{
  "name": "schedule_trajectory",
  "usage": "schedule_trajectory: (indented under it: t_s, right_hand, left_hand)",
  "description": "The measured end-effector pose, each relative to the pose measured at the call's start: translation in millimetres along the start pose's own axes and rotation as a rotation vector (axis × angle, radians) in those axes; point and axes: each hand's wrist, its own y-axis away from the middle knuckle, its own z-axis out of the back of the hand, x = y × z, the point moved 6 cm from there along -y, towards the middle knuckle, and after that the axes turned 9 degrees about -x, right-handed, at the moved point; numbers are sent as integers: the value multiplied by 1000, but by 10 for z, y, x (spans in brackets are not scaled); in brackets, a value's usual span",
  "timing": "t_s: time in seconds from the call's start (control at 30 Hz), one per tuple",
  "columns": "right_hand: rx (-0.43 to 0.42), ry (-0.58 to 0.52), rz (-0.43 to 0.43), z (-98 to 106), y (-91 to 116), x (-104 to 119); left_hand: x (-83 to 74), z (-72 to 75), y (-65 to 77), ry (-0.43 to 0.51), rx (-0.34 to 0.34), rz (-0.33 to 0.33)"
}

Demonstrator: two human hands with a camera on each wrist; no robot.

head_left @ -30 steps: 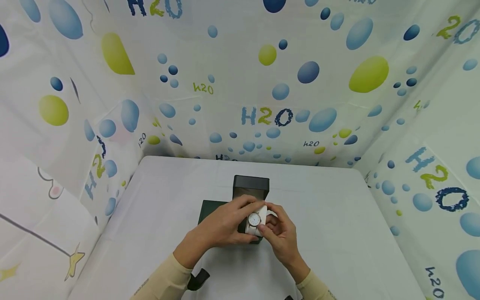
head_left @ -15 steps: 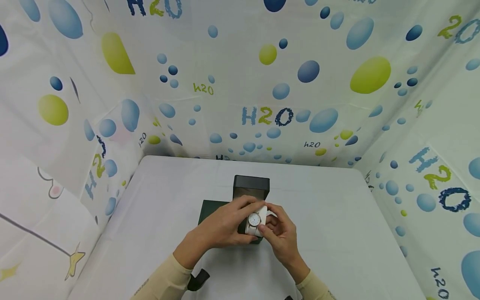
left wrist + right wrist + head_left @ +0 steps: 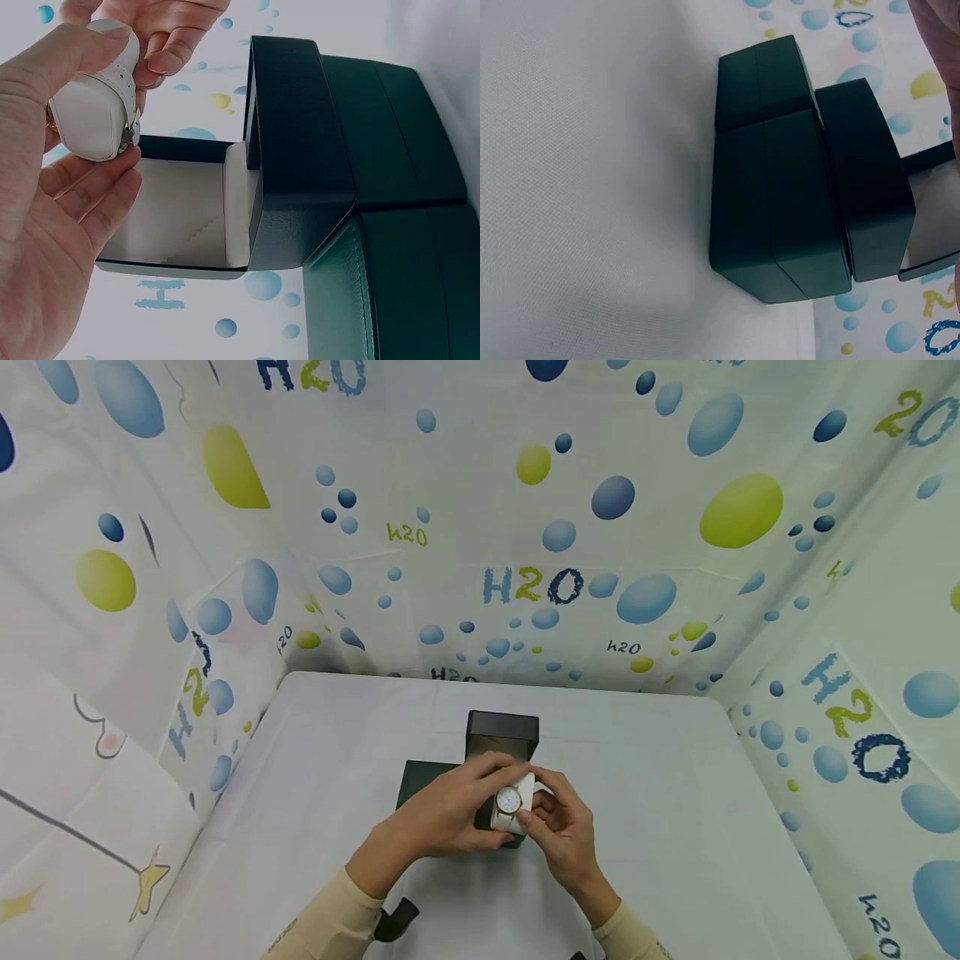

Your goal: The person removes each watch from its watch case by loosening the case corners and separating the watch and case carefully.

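L fingers (image 3: 109, 208) hold watch (image 3: 508, 799) on wht pad (image 3: 86, 120), R fingers (image 3: 557, 782) prob. pinching it.

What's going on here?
A person holds a white-strapped watch on its white cushion: the left hand grips the cushion, and the right hand holds it from the other side. Below, a dark box stands open, lid raised, atop one of two closed green boxes.
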Motion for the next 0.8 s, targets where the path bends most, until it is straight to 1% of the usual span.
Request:
schedule_trajectory:
  t_s: [0.17, 0.4, 0.57, 0.8]
  right_hand:
    - [2, 2, -14, -14, 10, -12]
    - [18, -23, 5, -42, 4, -10]
    - [19, -24, -3, -41, 8, -15]
    - [14, -13, -18, -24, 6, -30]
  left_hand:
    - [14, 8, 18, -4, 6, 7]
    - [25, 10, 39, 10, 7, 13]
    - [27, 9, 43, 3, 8, 10]
    - [28, 27, 38, -16, -13, -3]
